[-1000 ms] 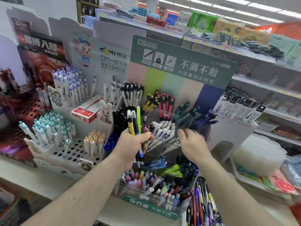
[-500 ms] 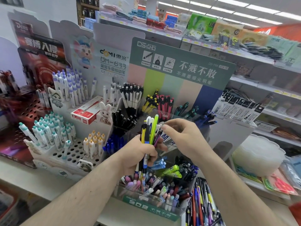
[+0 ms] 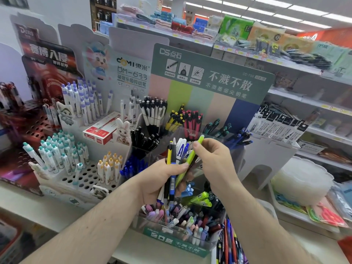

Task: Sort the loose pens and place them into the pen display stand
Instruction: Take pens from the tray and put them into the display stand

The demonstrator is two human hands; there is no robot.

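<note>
While the left hand [image 3: 162, 180] clenches a bundle of loose pens [image 3: 172, 168] upright, the right hand [image 3: 213, 161] pinches the green pen [image 3: 190, 159] near its top. Pen's long axis leans up-right, lower end still within the bundle. Pen display stand [image 3: 177, 239] sits directly behind and below; green-pen compartment [image 3: 202, 199] lies down-right, nearer the right hand. Bundle itself crowds the path.

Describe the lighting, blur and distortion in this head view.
Head view: bright, even light from ceiling strips, no hard shadows; wide-angle bending tilts the shelves and stretches the forearms at the bottom edge; the far right edge is smeared, and the goods on the top shelf are soft; the left hand and right hand with the green pen are fairly sharp; slight glare on the clear stand.
</note>
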